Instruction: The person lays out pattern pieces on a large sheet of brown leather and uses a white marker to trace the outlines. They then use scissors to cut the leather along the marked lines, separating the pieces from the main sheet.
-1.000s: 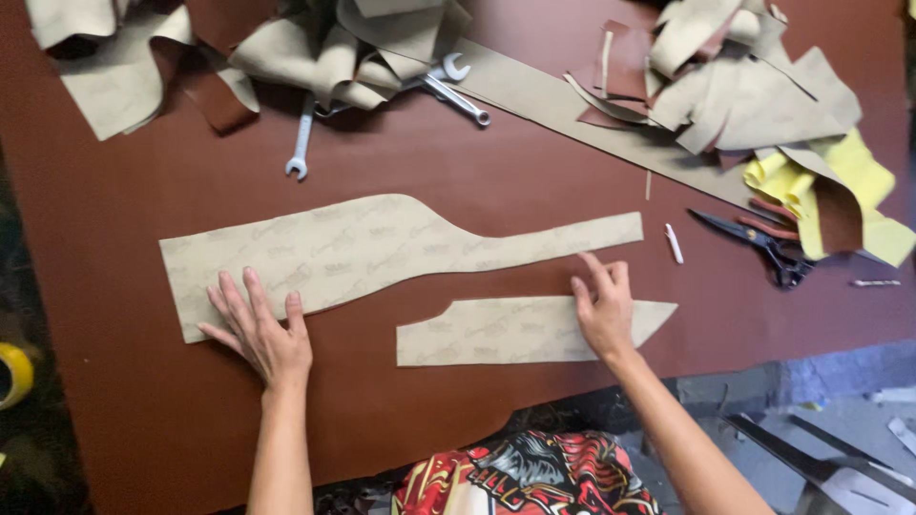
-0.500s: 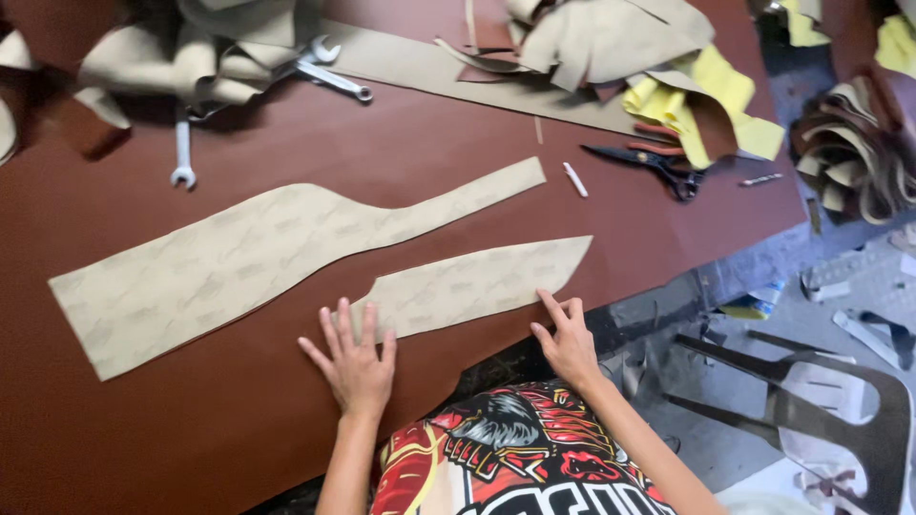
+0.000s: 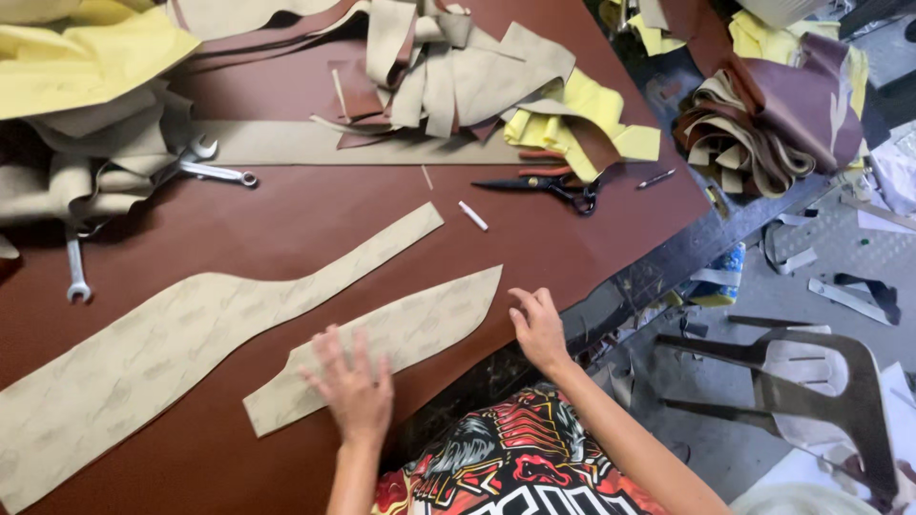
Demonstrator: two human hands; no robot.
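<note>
Pattern pieces of tan card lie on the brown leather sheet that covers the desk, two in all. One is the smaller pattern piece, a short tapered shape near the front edge; the other is the long pattern piece, stretching from the lower left up toward the middle.

Both hands are empty and flat, holding nothing. The left hand lies with fingers spread wide on the lower part of the smaller pattern piece. The right hand rests with fingers loosely spread on the leather at the desk's front edge, just beside that piece's pointed end.

Further back lie two wrenches: one wrench near the heap at the left, another wrench closer to the left edge. A single pair of black scissors sits toward the right, with one white chalk stick near it and one pen beyond. Heaps of tan, brown and yellow scraps crowd the back, and a further pile of folded leather sits off to the right.
</note>
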